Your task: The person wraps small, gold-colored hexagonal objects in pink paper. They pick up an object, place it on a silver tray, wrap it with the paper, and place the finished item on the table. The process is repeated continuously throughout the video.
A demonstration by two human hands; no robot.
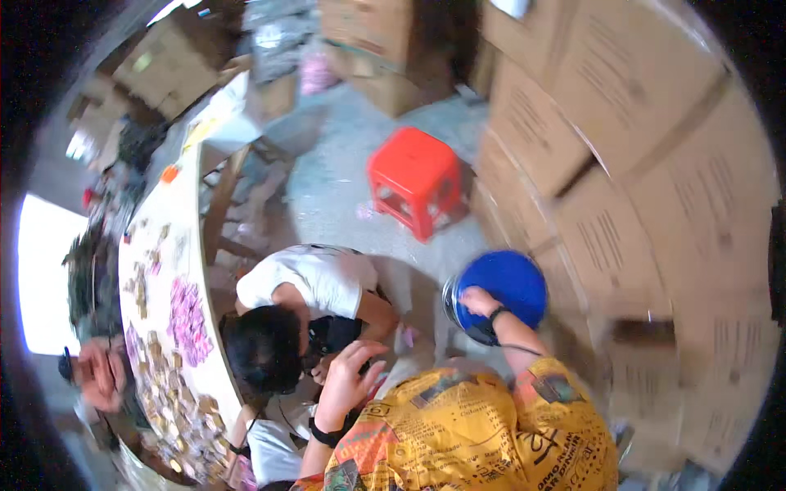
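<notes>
My right hand (pixel 477 300), with a dark band at its wrist, is closed over the left edge of a blue round-topped thing (pixel 512 282). It has a silvery side; whether it is a stool or a drum I cannot tell. My left hand (pixel 348 383) is raised in front of my yellow patterned shirt, its fingers apart and nothing in it. Just beyond it, a person in a white top (pixel 307 278) bends low beside the table, with their hands mostly hidden.
A red plastic stool (pixel 413 168) stands on the grey floor ahead. Large cardboard boxes (pixel 610 245) are stacked along the right. At the left, a long white table (pixel 164 237) carries pink packets (pixel 190 321) and many small gold-coloured pieces (pixel 176 401). Another person's hand (pixel 100 372) is beyond it.
</notes>
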